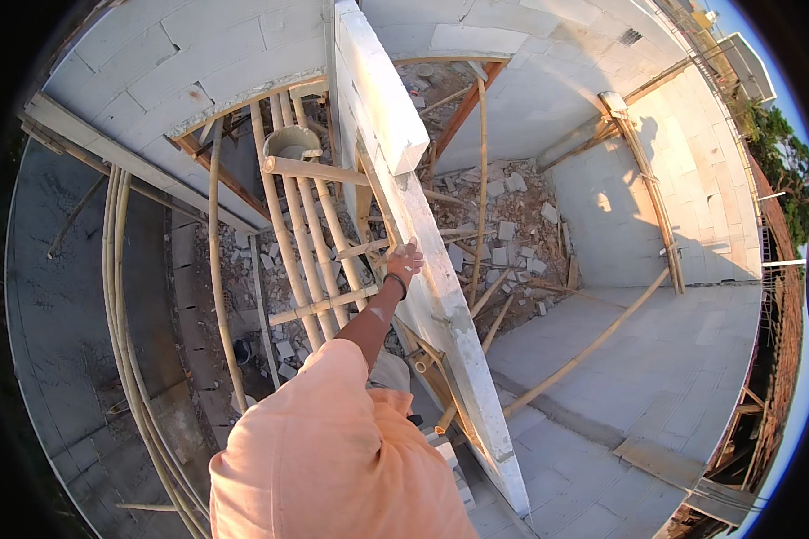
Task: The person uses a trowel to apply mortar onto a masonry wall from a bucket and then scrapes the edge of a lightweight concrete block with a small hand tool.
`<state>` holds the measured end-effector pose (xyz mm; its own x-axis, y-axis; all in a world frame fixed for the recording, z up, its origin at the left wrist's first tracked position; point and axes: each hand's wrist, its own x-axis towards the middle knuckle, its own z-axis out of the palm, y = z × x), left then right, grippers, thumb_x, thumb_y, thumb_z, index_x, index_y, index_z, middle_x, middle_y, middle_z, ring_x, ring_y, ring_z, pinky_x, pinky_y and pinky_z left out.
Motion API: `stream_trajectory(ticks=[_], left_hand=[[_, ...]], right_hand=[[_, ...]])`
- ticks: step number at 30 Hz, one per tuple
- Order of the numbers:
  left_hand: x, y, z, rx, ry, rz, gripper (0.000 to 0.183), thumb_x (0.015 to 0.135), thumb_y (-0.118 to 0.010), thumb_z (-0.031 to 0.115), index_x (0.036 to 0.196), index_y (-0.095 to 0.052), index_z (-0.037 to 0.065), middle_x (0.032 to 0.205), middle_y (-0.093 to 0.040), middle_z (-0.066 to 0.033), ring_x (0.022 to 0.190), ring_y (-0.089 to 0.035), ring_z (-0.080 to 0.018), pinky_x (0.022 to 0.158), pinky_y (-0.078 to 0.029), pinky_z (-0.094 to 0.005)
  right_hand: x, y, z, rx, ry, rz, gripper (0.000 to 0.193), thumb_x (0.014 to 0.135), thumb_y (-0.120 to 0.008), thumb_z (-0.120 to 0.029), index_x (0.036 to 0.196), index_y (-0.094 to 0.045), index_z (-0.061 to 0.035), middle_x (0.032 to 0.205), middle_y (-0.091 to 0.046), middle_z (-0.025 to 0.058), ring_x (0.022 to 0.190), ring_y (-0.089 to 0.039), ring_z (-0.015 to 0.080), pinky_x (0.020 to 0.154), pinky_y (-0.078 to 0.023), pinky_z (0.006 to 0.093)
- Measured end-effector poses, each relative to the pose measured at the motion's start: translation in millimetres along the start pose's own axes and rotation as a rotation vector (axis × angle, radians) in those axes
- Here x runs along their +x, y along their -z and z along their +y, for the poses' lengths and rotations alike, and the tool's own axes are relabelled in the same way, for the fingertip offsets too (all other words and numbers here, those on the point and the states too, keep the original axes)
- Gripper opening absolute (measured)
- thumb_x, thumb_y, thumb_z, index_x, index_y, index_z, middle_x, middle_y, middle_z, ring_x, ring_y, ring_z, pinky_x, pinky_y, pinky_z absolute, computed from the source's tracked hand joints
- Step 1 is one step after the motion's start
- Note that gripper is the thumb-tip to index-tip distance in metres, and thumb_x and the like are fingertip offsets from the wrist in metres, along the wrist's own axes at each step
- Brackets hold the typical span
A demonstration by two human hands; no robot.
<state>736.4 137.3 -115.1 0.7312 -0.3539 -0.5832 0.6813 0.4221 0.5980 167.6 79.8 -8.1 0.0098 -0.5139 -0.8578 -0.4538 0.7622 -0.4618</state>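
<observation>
My left hand [404, 261], with a dark band at its wrist, reaches forward from an orange sleeve. Its fingers bend over the top edge of a narrow pale block wall [454, 328], close to a bamboo crosspiece. A taller white block piece [382, 94] stands on the same wall beyond the hand. Left of the wall lies a scaffold of bamboo poles [319, 256]. A cement-stained bucket [291, 141] sits at its far end. My right hand is out of view.
Broken blocks and rubble [508, 229] cover the ground far below on both sides. A slanting bamboo pole [593, 346] and an upright timber brace [643, 184] stand to the right. Long bamboo poles [121, 296] run down the left. Block walls surround the space.
</observation>
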Motion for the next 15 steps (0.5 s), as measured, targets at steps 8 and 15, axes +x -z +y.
stream_trajectory(ticks=[8, 15], left_hand=[[1.7, -13.3, 68.1, 0.305, 0.024, 0.099, 0.048, 0.086, -0.063, 0.052, 0.103, -0.050, 0.010, 0.093, -0.060, -0.0088, 0.072, -0.061, -0.0188, 0.061, -0.048, -0.0327], [-6.2, -32.4, 52.5, 1.022, -0.499, 0.012, 0.031, 0.092, -0.056, 0.025, 0.101, -0.053, -0.006, 0.093, -0.059, -0.0176, 0.087, -0.058, -0.0321, 0.077, -0.046, -0.0415]], right_hand=[[-11.4, -36.3, 10.6, 0.093, -0.029, 0.031, 0.034, 0.088, -0.049, -0.020, 0.112, -0.057, 0.0019, 0.087, -0.062, 0.0120, 0.069, -0.061, 0.0214, 0.060, -0.050, 0.0343], [-31.4, -0.7, 38.7, 0.468, 0.133, 0.209, 0.033, 0.089, -0.048, -0.021, 0.111, -0.058, 0.0019, 0.086, -0.063, 0.0118, 0.069, -0.061, 0.0212, 0.061, -0.051, 0.0350]])
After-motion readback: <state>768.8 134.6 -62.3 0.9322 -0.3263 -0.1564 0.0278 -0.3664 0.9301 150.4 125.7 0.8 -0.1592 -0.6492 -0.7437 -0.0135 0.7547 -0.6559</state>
